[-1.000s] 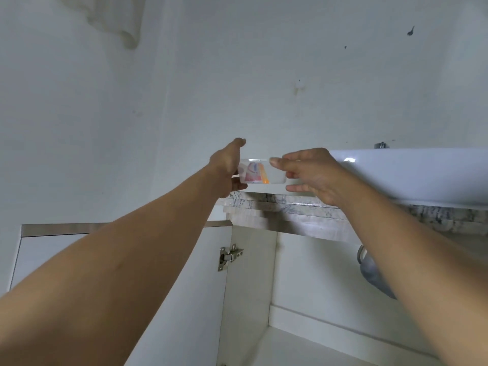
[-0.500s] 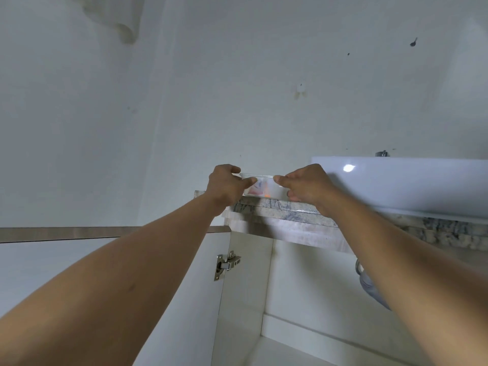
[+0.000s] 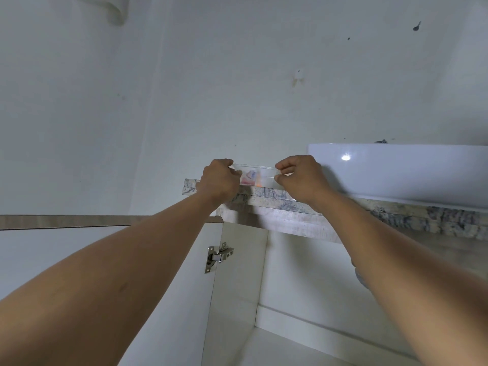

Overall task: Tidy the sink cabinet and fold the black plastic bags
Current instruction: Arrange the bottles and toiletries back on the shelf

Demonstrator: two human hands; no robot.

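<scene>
A: The clear container [image 3: 257, 177] is lower than it is a second ago: then you have it up in the air, now it is down at the left end of the bench [image 3: 396, 210], just beside the white basin [image 3: 396, 173].

B: And you are still holding it. Your left hand [image 3: 220, 178] grips its left end with curled fingers, and your right hand [image 3: 301, 178] pinches the right rim.

A: From below I cannot tell whether its base rests on the stone.

B: For the task, it looks like one thing is out of the sink cabinet [image 3: 303, 286], whose door [image 3: 105, 260] stands open under your arms. No black plastic bags show here, so I judge the folding is yet to come.
</scene>
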